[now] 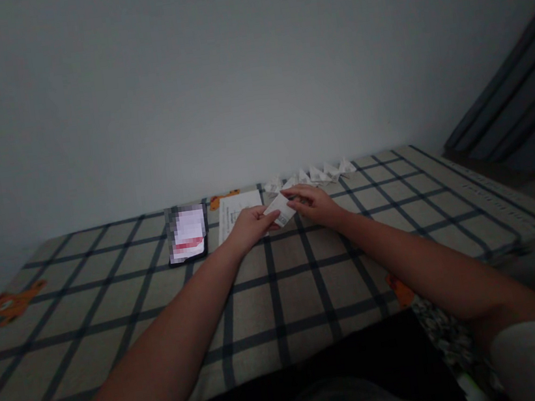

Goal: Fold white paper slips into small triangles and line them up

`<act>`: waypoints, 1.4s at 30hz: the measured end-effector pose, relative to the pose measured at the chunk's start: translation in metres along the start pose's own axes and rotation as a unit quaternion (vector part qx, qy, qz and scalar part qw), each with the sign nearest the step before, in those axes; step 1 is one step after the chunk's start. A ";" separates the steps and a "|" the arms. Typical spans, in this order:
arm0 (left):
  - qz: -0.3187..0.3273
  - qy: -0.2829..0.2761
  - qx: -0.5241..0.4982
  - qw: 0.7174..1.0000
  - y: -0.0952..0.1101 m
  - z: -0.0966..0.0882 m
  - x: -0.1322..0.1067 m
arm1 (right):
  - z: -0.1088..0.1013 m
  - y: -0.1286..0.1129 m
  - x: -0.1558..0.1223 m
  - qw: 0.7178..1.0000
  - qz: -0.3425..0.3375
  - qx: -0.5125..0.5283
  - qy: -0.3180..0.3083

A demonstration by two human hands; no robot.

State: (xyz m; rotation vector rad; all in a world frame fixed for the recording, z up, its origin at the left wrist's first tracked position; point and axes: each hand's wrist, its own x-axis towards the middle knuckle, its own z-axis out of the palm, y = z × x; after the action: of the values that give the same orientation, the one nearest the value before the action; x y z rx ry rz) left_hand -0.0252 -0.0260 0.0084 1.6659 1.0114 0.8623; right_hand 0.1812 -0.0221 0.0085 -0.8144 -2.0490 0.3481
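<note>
Between my two hands is a small folded piece of printed white paper (281,210), held above the checked cloth. My left hand (251,224) pinches its left side, thumb on top. At the upper right edge, the fingers and thumb of my right hand (314,203) close on the same paper. Behind my hands stands a row of several small pointed folded-paper shapes (319,175). Printed white sheets (232,212) lie flat beside my left hand, partly covered by it.
A tablet or large phone (187,234) with a lit, blurred-out screen lies to the left of the sheets. The checked cloth (300,295) covers the surface up to the pale wall (233,86). A dark curtain (520,95) hangs at the right.
</note>
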 end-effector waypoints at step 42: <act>-0.005 -0.009 -0.022 1.000 0.002 0.001 0.001 | 0.000 -0.009 0.000 0.987 -0.131 -0.093 0.019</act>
State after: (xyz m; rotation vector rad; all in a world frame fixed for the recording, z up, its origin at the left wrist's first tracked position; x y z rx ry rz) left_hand -0.0233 -0.0260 0.0100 1.6278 0.9816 0.8541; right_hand 0.1779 -0.0288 0.0128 -0.6453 -2.1420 -0.0061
